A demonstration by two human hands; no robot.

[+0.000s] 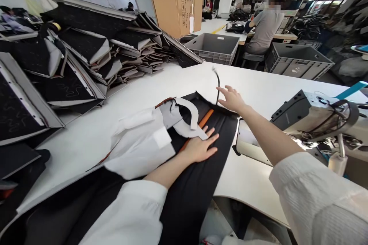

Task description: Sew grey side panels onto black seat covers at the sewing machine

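Note:
My left hand (199,148) lies flat with fingers spread on a long piece of black fabric (189,195). Beneath and beside it runs an orange strip (206,118), and its fingertips are close to a curved light-grey piece (188,113). White sheet material (143,138) covers part of the fabric to the left. My right hand (231,99) is stretched out over the fabric's far edge, fingers apart. Its fingertips are at a thin black cord (219,80) with a pale end; whether they touch it I cannot tell.
A sewing machine (299,111) stands on the right of the white table (244,78). Stacks of folded black and grey panels (86,42) fill the left. Behind are a cardboard box (166,0), grey crates (212,46) and a seated person (266,26).

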